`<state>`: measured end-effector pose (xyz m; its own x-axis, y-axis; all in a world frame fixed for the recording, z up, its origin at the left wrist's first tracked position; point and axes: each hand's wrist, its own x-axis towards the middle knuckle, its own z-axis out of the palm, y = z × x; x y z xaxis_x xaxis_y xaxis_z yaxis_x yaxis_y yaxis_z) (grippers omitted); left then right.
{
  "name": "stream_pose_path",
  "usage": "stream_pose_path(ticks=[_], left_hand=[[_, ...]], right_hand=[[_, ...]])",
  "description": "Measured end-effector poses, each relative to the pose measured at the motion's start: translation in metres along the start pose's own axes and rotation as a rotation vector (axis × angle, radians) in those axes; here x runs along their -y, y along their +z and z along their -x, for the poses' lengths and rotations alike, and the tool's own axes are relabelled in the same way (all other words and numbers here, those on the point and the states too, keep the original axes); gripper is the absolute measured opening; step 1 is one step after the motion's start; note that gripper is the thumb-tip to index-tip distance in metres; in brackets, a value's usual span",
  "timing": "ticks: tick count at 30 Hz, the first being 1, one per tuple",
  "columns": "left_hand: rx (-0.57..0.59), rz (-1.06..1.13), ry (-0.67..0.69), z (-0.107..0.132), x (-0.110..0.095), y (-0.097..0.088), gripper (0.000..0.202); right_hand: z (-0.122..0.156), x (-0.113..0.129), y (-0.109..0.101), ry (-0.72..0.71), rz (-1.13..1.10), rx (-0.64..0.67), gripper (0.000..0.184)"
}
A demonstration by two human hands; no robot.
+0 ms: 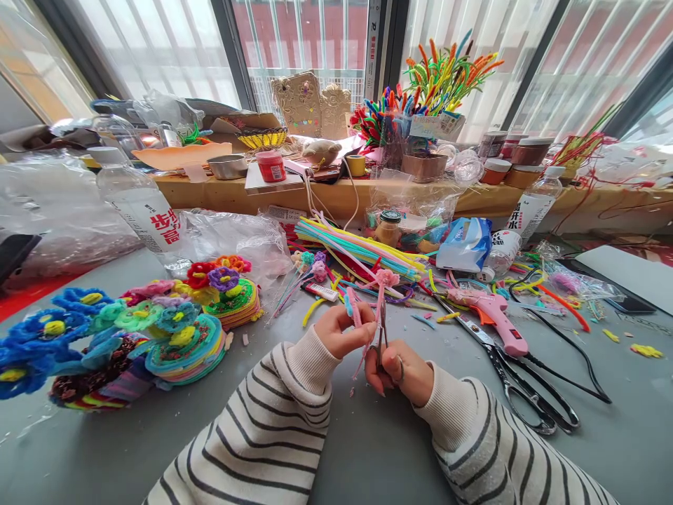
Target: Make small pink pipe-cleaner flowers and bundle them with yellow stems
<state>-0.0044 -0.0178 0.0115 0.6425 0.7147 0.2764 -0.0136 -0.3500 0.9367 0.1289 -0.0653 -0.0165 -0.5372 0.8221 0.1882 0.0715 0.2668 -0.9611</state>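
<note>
Pink flower [386,278] of fuzzy wire: in the head view we hold it above the table [368,449], left hand [344,331] pinching its stem, right hand [404,372] closed around small scissors [382,337] set against it. We judge the head shaped, with loose stem ends left untrimmed

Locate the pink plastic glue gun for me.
In the head view, the pink plastic glue gun lies on the grey table, right of the right hand, beside the black-handled scissors.

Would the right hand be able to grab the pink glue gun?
Probably yes. The glue gun lies uncovered just right of the right hand, with only the flat big scissors between; but that hand grips small scissors.
</note>
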Motion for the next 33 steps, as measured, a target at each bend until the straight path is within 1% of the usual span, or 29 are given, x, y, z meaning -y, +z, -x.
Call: stream_pose_path(ticks=[3, 6, 10, 17, 24, 28, 33], left_hand=[[0.002, -0.001, -0.038, -0.0001, -0.0028, 0.0022, 0.019], [0.031, 0.009, -0.073, -0.0002, -0.0038, 0.0037, 0.020], [0.052, 0.007, -0.079, -0.0003, -0.0028, 0.0034, 0.020], [0.043, 0.022, -0.089, -0.0008, -0.0052, 0.0032, 0.019], [0.017, -0.008, -0.098, -0.0010, -0.0066, 0.0032, 0.021], [0.040, 0.007, -0.098, -0.0008, -0.0071, 0.0039, 0.022], [0.082, 0.015, -0.107, -0.0008, -0.0073, 0.0031, 0.024]], right_hand=[[-0.0002, 0.0017, -0.0002, -0.003, 0.013, 0.008, 0.071], [-0.0011, 0.0003, -0.0003, -0.006, 0.028, -0.011, 0.072], [-0.0021, -0.0034, -0.0004, -0.027, 0.021, -0.044, 0.071], [-0.0015, -0.0033, 0.0005, 0.031, -0.095, -0.038, 0.065], [-0.0004, -0.0040, -0.0005, 0.046, -0.085, -0.027, 0.062], [-0.0011, -0.0039, -0.0006, 0.012, -0.070, 0.005, 0.067], [-0.0024, -0.0044, -0.0014, -0.038, -0.014, -0.012, 0.071]])
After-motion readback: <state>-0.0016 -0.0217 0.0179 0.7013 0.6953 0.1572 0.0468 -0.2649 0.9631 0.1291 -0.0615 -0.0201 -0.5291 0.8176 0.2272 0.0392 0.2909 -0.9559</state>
